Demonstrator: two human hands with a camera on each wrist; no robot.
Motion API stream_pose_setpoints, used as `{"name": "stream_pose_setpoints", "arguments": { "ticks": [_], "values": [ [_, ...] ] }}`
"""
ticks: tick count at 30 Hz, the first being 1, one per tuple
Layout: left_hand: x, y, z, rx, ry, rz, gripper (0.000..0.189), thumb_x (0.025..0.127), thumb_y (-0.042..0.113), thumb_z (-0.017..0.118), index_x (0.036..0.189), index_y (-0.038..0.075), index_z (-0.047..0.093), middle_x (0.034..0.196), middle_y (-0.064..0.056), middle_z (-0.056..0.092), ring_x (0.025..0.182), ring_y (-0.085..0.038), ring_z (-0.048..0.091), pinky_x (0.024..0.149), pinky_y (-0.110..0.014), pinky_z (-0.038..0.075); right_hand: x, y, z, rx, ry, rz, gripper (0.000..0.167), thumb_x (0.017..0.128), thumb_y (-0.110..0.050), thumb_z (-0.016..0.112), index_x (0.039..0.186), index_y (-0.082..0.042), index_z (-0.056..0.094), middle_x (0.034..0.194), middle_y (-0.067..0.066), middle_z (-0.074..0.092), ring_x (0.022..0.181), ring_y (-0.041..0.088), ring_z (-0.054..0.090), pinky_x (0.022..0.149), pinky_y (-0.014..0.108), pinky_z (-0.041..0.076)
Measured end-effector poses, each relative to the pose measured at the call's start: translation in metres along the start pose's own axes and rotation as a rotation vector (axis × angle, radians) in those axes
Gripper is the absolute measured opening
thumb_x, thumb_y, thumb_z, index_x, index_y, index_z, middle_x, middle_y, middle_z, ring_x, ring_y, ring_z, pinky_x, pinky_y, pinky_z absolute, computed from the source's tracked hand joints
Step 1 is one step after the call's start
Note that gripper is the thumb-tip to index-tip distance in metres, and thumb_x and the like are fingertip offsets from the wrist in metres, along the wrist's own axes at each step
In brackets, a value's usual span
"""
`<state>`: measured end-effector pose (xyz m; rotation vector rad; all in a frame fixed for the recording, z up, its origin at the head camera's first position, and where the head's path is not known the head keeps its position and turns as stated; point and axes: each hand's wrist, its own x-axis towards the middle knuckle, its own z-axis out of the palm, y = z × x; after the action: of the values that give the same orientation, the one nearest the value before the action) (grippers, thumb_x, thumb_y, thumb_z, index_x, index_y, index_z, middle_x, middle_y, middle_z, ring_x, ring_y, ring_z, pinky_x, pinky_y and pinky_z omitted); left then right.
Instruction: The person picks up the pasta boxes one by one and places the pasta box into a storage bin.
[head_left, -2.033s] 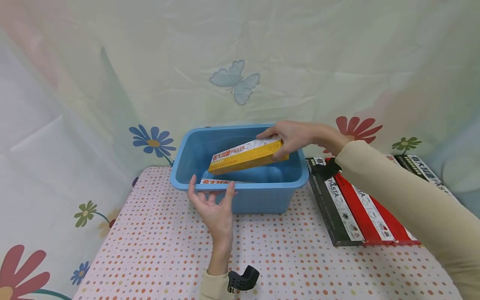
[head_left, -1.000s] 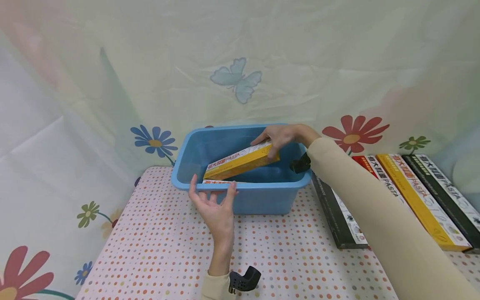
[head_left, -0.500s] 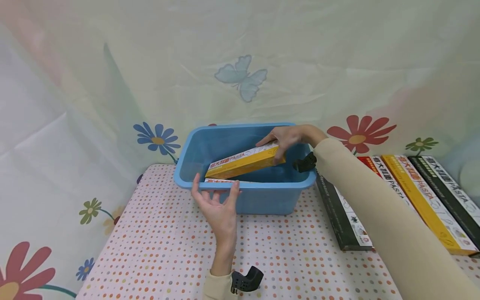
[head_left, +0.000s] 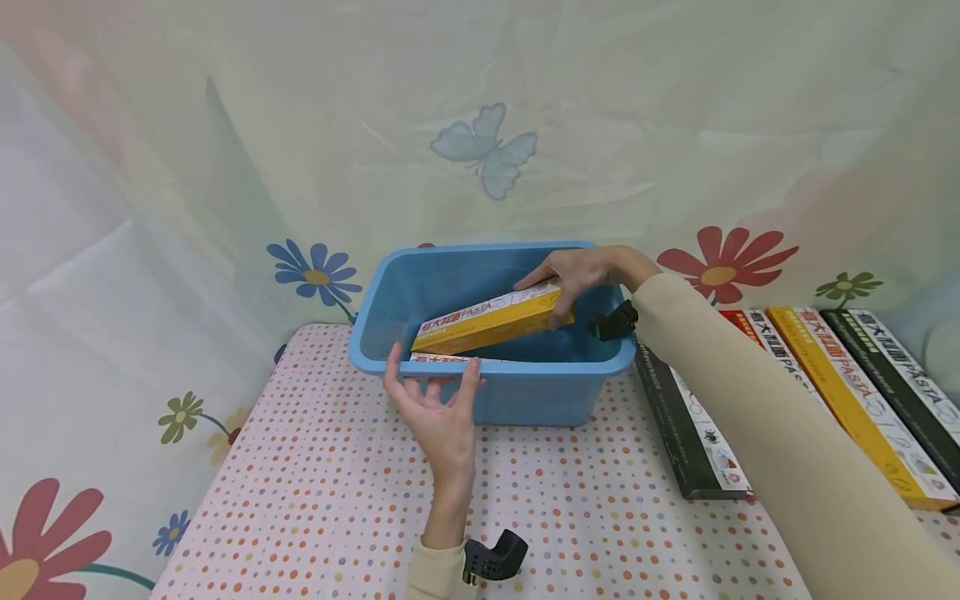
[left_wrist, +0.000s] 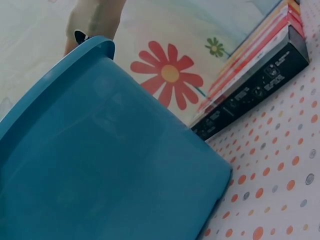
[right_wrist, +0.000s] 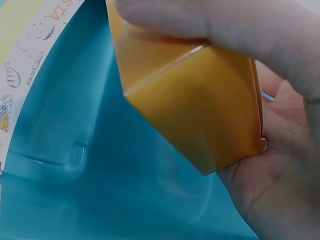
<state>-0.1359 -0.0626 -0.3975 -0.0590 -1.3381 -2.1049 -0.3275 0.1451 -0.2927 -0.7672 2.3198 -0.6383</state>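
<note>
Ideally, the long yellow-and-white cardboard pasta box [head_left: 487, 323], slanted inside the rectangular blue plastic tub [head_left: 536, 400] with its raised end grasped by the right hand [head_left: 572, 279], should be lowered gently until flat while the near rim [head_left: 547, 367] is held steady by the left hand [head_left: 437, 417].

The tub [head_left: 532, 400] is plain blue. The held box [head_left: 487, 321] is yellow with a white strip and red-orange lettering; the lower box [head_left: 442, 357] shows white with red lettering. The black boxes [head_left: 686, 433], red box [head_left: 776, 354] and yellow box [head_left: 862, 408] each carry a white strip. The table [head_left: 337, 467] is pale pink with orange, grey and yellowish dots. The backdrop [head_left: 637, 100] is pale green, patterned with red, blue and green flowers [head_left: 727, 262] and a light-blue butterfly [head_left: 486, 148]. The sleeves [head_left: 780, 442] are beige.
</note>
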Motion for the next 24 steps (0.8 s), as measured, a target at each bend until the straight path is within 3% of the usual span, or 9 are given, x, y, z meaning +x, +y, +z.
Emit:
{"name": "stream_pose_setpoints", "arguments": {
  "ticks": [5, 9, 14, 18, 24],
  "values": [
    [0.0, 0.001, 0.0, 0.006, -0.006, 0.005, 0.095, 0.087, -0.005, 0.08, 0.16, 0.008, 0.022, 0.14, -0.019, 0.049, 0.099, -0.03, 0.065, 0.076, -0.043, 0.068, -0.003, 0.001, -0.001, 0.053, 0.007, 0.001, 0.085, 0.081, -0.008, 0.087, 0.155, -0.001, 0.047, 0.153, 0.02, 0.052, 0.13, 0.036, 0.056, 0.109, 0.046, 0.054],
    [-0.001, 0.001, 0.0, 0.02, -0.006, 0.001, 0.095, 0.086, -0.005, 0.081, 0.16, 0.009, 0.022, 0.138, -0.019, 0.049, 0.097, -0.029, 0.064, 0.076, -0.043, 0.069, -0.004, 0.001, 0.0, 0.113, 0.01, -0.027, 0.078, 0.087, 0.0, 0.081, 0.155, 0.005, 0.043, 0.161, 0.024, 0.042, 0.146, 0.042, 0.044, 0.116, 0.053, 0.048],
    [-0.002, -0.001, 0.0, 0.023, -0.003, 0.0, 0.095, 0.086, -0.006, 0.08, 0.16, 0.006, 0.021, 0.137, -0.018, 0.05, 0.1, -0.034, 0.064, 0.076, -0.043, 0.068, -0.005, -0.002, 0.002, 0.13, 0.044, -0.044, 0.076, 0.091, -0.003, 0.079, 0.157, 0.004, 0.041, 0.162, 0.023, 0.041, 0.147, 0.042, 0.042, 0.118, 0.054, 0.046],
    [-0.001, -0.002, 0.001, 0.026, -0.005, -0.001, 0.094, 0.087, -0.004, 0.08, 0.16, 0.008, 0.022, 0.139, -0.018, 0.049, 0.103, -0.04, 0.063, 0.076, -0.042, 0.068, -0.009, -0.009, 0.001, 0.125, 0.059, -0.105, 0.073, 0.093, -0.005, 0.077, 0.157, 0.003, 0.041, 0.162, 0.023, 0.04, 0.147, 0.042, 0.043, 0.117, 0.053, 0.047],
    [-0.001, -0.004, 0.002, 0.017, -0.006, -0.014, 0.095, 0.087, -0.004, 0.081, 0.16, 0.011, 0.022, 0.138, -0.018, 0.05, 0.098, -0.029, 0.063, 0.076, -0.043, 0.068, -0.034, -0.031, -0.004, 0.092, 0.109, -0.204, 0.068, 0.095, -0.009, 0.077, 0.156, -0.003, 0.047, 0.16, 0.019, 0.045, 0.144, 0.037, 0.049, 0.117, 0.053, 0.047]
  ]
}}
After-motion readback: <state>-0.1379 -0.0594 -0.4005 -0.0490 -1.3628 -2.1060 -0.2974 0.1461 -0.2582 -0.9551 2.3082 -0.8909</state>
